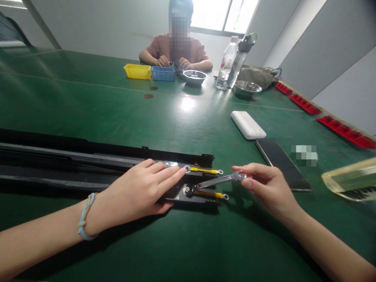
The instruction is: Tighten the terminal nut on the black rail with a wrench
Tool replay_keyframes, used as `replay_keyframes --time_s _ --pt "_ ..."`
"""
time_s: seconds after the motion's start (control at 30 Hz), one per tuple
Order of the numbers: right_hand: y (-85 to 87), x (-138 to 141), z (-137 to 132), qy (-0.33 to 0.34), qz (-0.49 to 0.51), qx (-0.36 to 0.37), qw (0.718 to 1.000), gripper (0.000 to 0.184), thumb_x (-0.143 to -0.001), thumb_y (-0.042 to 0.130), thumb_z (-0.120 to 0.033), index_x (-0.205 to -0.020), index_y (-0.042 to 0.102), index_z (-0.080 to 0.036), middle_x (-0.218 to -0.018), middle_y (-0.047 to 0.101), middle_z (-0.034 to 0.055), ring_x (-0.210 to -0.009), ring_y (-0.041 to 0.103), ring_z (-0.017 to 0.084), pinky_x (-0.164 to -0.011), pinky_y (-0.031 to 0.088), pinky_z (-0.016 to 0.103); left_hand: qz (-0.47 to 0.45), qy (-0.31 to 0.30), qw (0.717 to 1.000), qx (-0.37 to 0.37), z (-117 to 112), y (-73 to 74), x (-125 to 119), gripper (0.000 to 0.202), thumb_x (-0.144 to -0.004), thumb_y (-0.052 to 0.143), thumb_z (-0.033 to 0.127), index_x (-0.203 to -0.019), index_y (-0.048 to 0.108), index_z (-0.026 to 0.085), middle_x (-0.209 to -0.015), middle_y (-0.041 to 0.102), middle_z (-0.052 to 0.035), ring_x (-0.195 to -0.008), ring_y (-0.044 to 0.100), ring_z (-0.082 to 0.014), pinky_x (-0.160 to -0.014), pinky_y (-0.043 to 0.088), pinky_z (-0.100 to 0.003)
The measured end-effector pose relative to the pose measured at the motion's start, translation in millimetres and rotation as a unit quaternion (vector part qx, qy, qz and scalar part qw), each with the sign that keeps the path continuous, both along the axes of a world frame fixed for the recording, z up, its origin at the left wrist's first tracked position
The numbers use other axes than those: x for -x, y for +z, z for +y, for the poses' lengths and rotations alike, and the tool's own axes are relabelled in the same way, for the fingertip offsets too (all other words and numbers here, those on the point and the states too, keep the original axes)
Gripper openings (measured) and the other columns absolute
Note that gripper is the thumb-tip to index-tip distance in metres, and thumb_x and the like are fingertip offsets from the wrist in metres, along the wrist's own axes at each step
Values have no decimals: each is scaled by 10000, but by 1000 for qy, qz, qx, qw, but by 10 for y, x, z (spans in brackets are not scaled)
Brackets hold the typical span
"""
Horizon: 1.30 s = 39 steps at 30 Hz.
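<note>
Across the black metal rails (114, 152) lies my left hand (143, 188), its fingers over the top and its thumb against the near edge. My right hand (264, 184) pinches the open end of a combination wrench (216, 181) between thumb and fingers. The wrench's ring end sits around a bolt (187, 189) on the nearer rail. Two short yellow wires with ring terminals stick out at the rails' right end: the far yellow wire (205, 170) near my left fingertips, the near yellow wire (213, 194) partly beneath the wrench.
A phone (282, 164) and a white power bank (248, 124) lie beyond my right hand. Opposite sits a person (179, 51) by a yellow bin (137, 71), a blue bin (163, 73) and a metal bowl (194, 77). Bottles (225, 70) and red trays (346, 131) stand right.
</note>
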State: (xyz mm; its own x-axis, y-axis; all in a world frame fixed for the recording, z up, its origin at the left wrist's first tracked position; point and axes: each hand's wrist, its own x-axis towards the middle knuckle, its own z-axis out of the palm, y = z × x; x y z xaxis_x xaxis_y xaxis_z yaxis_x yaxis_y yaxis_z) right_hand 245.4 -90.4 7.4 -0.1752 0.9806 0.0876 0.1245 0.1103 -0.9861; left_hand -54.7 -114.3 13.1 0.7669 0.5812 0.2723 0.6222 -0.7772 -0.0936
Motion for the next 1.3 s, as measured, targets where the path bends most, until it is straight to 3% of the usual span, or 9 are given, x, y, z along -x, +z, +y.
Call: replay_keyframes --time_s 0.27,0.57,0.63,0.73,1.0,1.3 --pt "-72 29 28 -6 -13 11 1000 294 -674 828 -418 -895 821 -224 -529 613 -6 -434 433 103 -429 346 257 9 -6 1000 -8 -16 -17 51 564 -813 584 278 -1327 463 78 -1179 679 -137 -944 650 -245 -801 529 -395" --pt "15 67 -32 30 25 -26 999 191 -593 885 -418 -691 786 -288 -644 698 27 -535 560 155 -473 425 268 20 1 1000 4 1 -7 78 579 -823 585 293 -1342 436 84 -1201 668 -140 -968 642 -248 -809 523 -398" --pt "39 95 -62 48 29 -48 997 179 -605 882 -407 -677 774 -284 -557 635 8 -555 572 168 -535 467 290 21 1 1000 4 7 -14 86 588 -824 586 299 -1349 429 86 -1201 667 -140 -967 643 -248 -806 523 -398" --pt "44 120 -100 82 31 -71 994 185 -634 868 -396 -703 769 -255 -483 539 -22 -488 481 143 -498 428 287 16 -3 1000 -1 21 -32 95 594 -827 583 305 -1354 424 82 -1204 666 -138 -964 643 -247 -804 523 -398" --pt "-10 147 -143 171 58 -91 979 151 -684 850 -296 -800 765 -251 -514 521 -42 -491 408 111 -466 320 250 17 0 1000 1 25 -51 125 611 -820 603 307 -1360 421 88 -1214 664 -129 -973 640 -248 -805 514 -393" --pt "24 184 -152 147 32 -111 982 141 -692 843 -317 -809 779 -269 -510 542 -35 -472 442 116 -463 352 255 15 -3 1000 -5 26 -64 167 614 -812 610 313 -1352 426 85 -1207 667 -132 -963 641 -241 -799 502 -383"
